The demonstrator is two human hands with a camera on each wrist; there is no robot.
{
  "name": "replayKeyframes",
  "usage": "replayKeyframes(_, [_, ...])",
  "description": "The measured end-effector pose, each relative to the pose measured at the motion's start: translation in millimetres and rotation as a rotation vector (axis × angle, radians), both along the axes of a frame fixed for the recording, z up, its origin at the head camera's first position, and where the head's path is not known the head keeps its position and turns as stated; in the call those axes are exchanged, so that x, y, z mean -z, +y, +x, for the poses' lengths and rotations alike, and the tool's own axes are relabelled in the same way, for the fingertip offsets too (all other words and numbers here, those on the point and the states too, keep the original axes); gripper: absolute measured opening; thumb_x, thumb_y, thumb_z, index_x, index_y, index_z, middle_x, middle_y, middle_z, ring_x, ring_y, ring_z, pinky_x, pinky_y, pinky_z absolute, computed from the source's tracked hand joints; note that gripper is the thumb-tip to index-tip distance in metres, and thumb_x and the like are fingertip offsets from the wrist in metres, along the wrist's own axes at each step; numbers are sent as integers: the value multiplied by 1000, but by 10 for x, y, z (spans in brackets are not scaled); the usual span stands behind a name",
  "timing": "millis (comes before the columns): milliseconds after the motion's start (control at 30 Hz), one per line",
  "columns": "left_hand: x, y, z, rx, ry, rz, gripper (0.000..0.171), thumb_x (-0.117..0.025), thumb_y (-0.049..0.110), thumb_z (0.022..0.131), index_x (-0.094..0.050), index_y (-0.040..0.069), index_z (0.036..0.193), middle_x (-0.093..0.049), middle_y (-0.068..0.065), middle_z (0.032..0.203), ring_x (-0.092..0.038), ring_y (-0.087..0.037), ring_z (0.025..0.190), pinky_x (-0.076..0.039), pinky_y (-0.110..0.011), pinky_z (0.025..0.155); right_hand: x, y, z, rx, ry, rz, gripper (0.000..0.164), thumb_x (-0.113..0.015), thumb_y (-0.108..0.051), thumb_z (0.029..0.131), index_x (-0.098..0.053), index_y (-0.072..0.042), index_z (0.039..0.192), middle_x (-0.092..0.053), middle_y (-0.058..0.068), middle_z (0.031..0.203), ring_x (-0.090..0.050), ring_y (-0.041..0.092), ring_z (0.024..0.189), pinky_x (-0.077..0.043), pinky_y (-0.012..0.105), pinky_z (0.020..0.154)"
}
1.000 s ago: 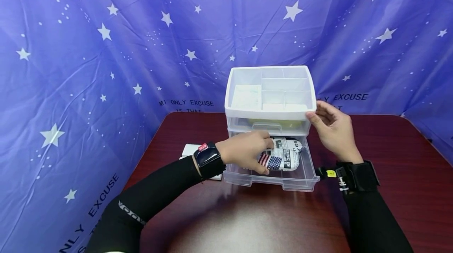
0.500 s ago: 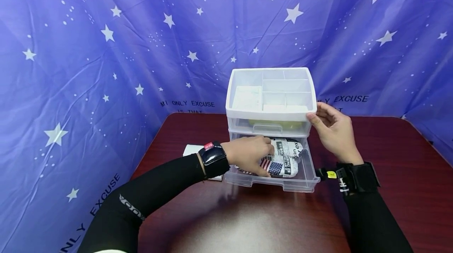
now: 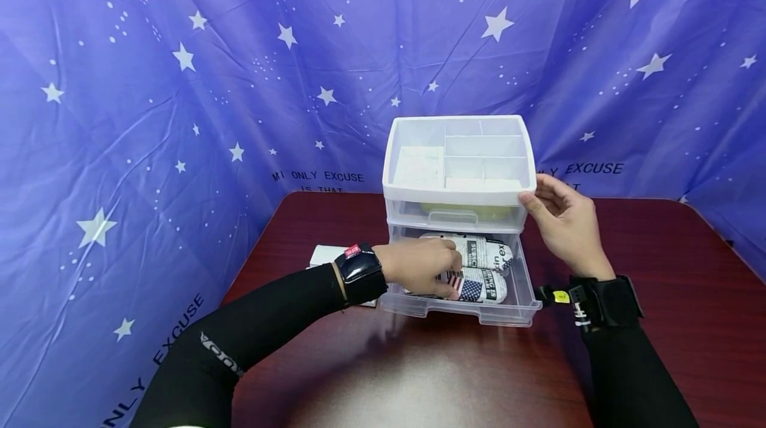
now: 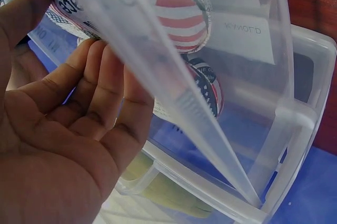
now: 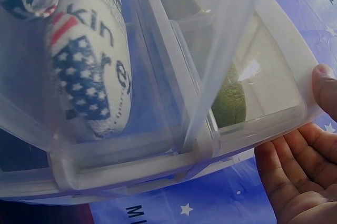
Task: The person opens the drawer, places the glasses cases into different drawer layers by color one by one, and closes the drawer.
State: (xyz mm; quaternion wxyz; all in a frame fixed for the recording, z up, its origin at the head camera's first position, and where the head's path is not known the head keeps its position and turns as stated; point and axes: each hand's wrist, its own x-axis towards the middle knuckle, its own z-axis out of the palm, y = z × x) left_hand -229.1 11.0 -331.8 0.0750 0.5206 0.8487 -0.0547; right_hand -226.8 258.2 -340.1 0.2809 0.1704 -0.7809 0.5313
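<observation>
A clear plastic drawer unit with a white top (image 3: 461,195) stands on the table, its lower drawer (image 3: 457,308) pulled out. Inside lie two rounded, elongated items in newspaper and flag print, a rear one (image 3: 489,255) and a front one (image 3: 487,287). My left hand (image 3: 421,267) reaches in from the left and grips the front item between thumb and fingers, covering its left part. In the left wrist view the drawer's clear wall partly covers my fingertips. My right hand (image 3: 565,222) pinches the right front corner of the white top.
White flat boxes (image 3: 328,255) lie left of the unit, partly behind my left wrist. Something olive green (image 5: 231,100) shows inside the closed upper drawer (image 3: 451,214). A blue star-print curtain (image 3: 359,49) hangs behind the dark red table (image 3: 676,268).
The front printed item has come down and forward into the drawer with my left hand, revealing more of the rear one. My right hand keeps its hold on the top's corner.
</observation>
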Motion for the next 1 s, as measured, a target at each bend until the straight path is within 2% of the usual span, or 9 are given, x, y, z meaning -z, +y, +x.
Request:
replayKeyframes(167, [2, -8, 0, -5, -2, 5, 43, -65, 48, 91, -66, 11, 114, -58, 2, 108, -54, -7, 96, -45, -20, 88, 0, 0, -3, 15, 2, 14, 35, -63, -1, 94, -56, 11, 126, -63, 28, 110, -65, 5, 94, -50, 10, 80])
replayKeyframes(567, [-11, -36, 14, 31, 7, 14, 41, -64, 45, 93, -66, 11, 115, -59, 3, 103, -54, -5, 90, -46, -17, 82, 1, 5, 0, -10, 3, 5, 36, -63, -1, 94, -55, 12, 127, -61, 31, 111, -64, 2, 95, -50, 9, 80])
replayKeyframes(667, [-10, -55, 10, 47, 2, 22, 41, -63, 44, 94, -66, 11, 118, -60, 2, 106, -55, -5, 95, -45, -17, 87, 1, 8, -3, 1, 1, 5, 36, -63, -1, 94, -55, 12, 126, -63, 28, 110, -64, 3, 94, -50, 9, 80])
replayKeyframes(833, [-33, -120, 24, 67, -17, 45, 39, -62, 41, 96, -67, 10, 119, -61, 2, 107, -55, -6, 98, -44, -16, 88, 2, 7, 0, 16, -1, 11, 36, -64, -2, 94, -56, 11, 126, -64, 19, 108, -64, 4, 94, -50, 10, 80])
replayKeyframes(1000, [-71, -204, 36, 44, -35, 76, 42, -60, 41, 96, -65, 9, 123, -60, 1, 115, -55, -7, 105, -44, -16, 93, -6, -2, 12, 15, -1, 8, 36, -64, -1, 94, -56, 12, 126, -63, 24, 109, -64, 3, 95, -50, 10, 80])
